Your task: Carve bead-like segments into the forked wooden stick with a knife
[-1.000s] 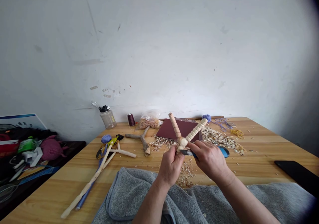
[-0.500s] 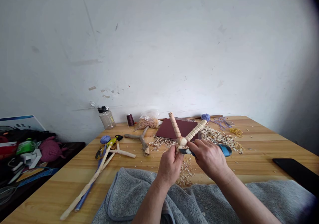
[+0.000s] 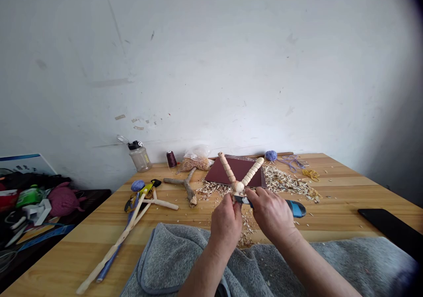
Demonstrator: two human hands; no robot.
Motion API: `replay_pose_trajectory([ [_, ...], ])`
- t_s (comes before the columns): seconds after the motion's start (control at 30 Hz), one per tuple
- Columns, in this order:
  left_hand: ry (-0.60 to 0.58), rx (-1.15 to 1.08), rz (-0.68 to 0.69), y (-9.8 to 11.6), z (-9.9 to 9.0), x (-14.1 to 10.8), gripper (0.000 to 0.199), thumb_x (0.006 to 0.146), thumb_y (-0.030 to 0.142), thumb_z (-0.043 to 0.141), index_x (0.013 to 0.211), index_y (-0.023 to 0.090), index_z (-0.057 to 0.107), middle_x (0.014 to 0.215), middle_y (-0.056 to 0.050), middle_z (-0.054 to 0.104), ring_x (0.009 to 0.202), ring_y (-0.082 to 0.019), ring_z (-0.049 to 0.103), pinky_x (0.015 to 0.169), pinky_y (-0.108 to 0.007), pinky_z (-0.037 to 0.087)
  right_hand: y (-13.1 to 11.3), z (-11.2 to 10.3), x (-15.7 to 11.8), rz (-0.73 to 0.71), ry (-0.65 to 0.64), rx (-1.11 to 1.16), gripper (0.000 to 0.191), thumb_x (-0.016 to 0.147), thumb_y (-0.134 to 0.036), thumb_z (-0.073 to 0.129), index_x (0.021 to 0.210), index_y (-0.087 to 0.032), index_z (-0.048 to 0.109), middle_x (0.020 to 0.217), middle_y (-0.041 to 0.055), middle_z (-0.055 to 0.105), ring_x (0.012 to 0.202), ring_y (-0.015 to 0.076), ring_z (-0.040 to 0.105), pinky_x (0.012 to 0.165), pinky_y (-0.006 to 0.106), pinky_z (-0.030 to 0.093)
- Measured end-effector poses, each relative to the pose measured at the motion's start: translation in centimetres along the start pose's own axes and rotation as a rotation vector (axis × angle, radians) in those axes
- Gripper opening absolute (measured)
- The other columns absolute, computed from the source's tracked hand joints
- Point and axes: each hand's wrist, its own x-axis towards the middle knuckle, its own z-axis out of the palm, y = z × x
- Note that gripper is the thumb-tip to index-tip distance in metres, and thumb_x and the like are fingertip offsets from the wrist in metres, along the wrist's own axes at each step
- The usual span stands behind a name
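My left hand (image 3: 226, 222) is shut around the base of a pale carved wooden fork (image 3: 238, 186), whose two arms are cut into rows of beads and point up and away from me. My right hand (image 3: 269, 213) grips a blue-handled carving knife (image 3: 296, 208). Its short dark blade sits against the fork's base, next to my left thumb. The fingers of my right hand hide most of the blade. Both hands are raised above the table, over a scatter of wood shavings (image 3: 246, 226).
Beyond my hands lie a dark red sheet (image 3: 231, 171), an uncarved forked branch (image 3: 185, 187), and a long carved stick (image 3: 112, 248). A water bottle (image 3: 139, 158), a thread spool (image 3: 171, 159), and a black phone (image 3: 386, 226) stand about. A grey towel (image 3: 185, 261) covers the table's near edge.
The carved fork has tilted a little to the left, and both hands have dropped slightly. The knife handle now sits lower. The whole view has drifted slightly.
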Motion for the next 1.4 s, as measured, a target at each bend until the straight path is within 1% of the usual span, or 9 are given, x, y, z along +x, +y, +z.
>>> replay_pose_trajectory([
  [0.2, 0.019, 0.247, -0.035, 0.6, 0.4, -0.5, 0.017, 0.088, 0.024, 0.038, 0.093, 0.016, 0.052, 0.080, -0.012, 0.066, 0.070, -0.025, 0.062, 0.055, -0.029, 0.030, -0.7, -0.1, -0.2, 0.039, -0.021, -0.002, 0.018, 0.081, -0.012, 0.048, 0.089, -0.025, 0.057, 0.072, 0.0004, 0.057, 0.065, 0.0153, 0.055, 0.055, 0.028, 0.023],
  [0.33, 0.030, 0.372, -0.063, 1.3, 0.8, -0.9, 0.020, 0.091, 0.026, 0.036, 0.097, 0.017, 0.053, 0.082, -0.010, 0.067, 0.070, -0.022, 0.062, 0.055, -0.028, 0.031, -0.9, -0.2, -0.1, 0.087, -0.061, 0.047, 0.018, 0.080, -0.012, 0.047, 0.087, -0.024, 0.058, 0.073, 0.0012, 0.059, 0.067, 0.0152, 0.057, 0.053, 0.026, 0.024],
  [0.4, 0.037, 0.321, -0.070, 1.3, 0.9, -0.9, 0.020, 0.090, 0.025, 0.037, 0.098, 0.017, 0.053, 0.084, -0.009, 0.067, 0.071, -0.022, 0.062, 0.056, -0.028, 0.032, -0.7, 0.1, 0.1, 0.112, -0.103, 0.156, 0.020, 0.080, -0.013, 0.047, 0.090, -0.025, 0.059, 0.076, 0.0013, 0.062, 0.067, 0.0147, 0.058, 0.053, 0.025, 0.026],
  [0.5, 0.022, 0.073, -0.077, 1.0, 0.8, -0.7, 0.018, 0.089, 0.028, 0.039, 0.094, 0.018, 0.053, 0.080, -0.007, 0.066, 0.070, -0.020, 0.060, 0.057, -0.026, 0.033, -0.1, 0.8, 0.5, 0.101, -0.135, 0.477, 0.024, 0.082, -0.019, 0.044, 0.097, -0.027, 0.060, 0.080, 0.0001, 0.067, 0.068, 0.0142, 0.060, 0.055, 0.022, 0.033],
  [0.57, 0.006, -0.089, -0.062, 0.7, 0.5, -0.6, 0.019, 0.089, 0.033, 0.040, 0.087, 0.018, 0.052, 0.073, -0.004, 0.062, 0.065, -0.017, 0.056, 0.055, -0.025, 0.032, 0.5, 1.4, 0.7, 0.099, -0.106, 0.664, 0.024, 0.085, -0.026, 0.041, 0.097, -0.027, 0.061, 0.077, -0.0007, 0.068, 0.066, 0.0142, 0.061, 0.056, 0.022, 0.036],
  [0.63, -0.001, -0.196, -0.049, 0.5, 0.2, -0.5, 0.022, 0.088, 0.038, 0.041, 0.081, 0.019, 0.050, 0.065, 0.000, 0.056, 0.059, -0.014, 0.050, 0.053, -0.024, 0.029, 1.0, 1.7, 0.8, 0.130, -0.056, 0.715, 0.024, 0.086, -0.031, 0.040, 0.094, -0.026, 0.062, 0.074, -0.0009, 0.068, 0.064, 0.0141, 0.060, 0.056, 0.022, 0.037],
  [0.83, -0.057, -0.508, -0.094, -0.6, 0.1, -0.1, 0.027, 0.087, 0.045, 0.042, 0.076, 0.020, 0.044, 0.055, 0.007, 0.037, 0.048, -0.008, 0.034, 0.047, -0.022, 0.024, 1.1, 0.9, 0.3, 0.061, 0.021, 0.415, 0.030, 0.078, -0.016, 0.046, 0.101, -0.028, 0.061, 0.091, -0.0010, 0.068, 0.073, 0.0143, 0.062, 0.058, 0.023, 0.035],
  [1.03, -0.117, -0.711, -0.145, -0.4, 0.1, 0.0, 0.026, 0.086, 0.044, 0.044, 0.077, 0.020, 0.042, 0.055, 0.008, 0.035, 0.046, -0.007, 0.030, 0.044, -0.020, 0.023, 0.5, 0.3, 0.0, -0.029, 0.038, 0.168, 0.033, 0.077, -0.011, 0.047, 0.103, -0.027, 0.060, 0.079, -0.0011, 0.063, 0.070, 0.0136, 0.057, 0.057, 0.025, 0.028],
  [1.4, -0.156, -0.730, -0.164, -0.4, 0.2, -0.1, 0.026, 0.085, 0.043, 0.046, 0.076, 0.020, 0.042, 0.057, 0.007, 0.035, 0.047, -0.007, 0.030, 0.044, -0.019, 0.022, 0.7, 0.1, 0.2, -0.036, 0.041, 0.097, 0.027, 0.079, -0.010, 0.047, 0.098, -0.026, 0.059, 0.074, -0.0014, 0.058, 0.067, 0.0124, 0.053, 0.057, 0.027, 0.023],
])
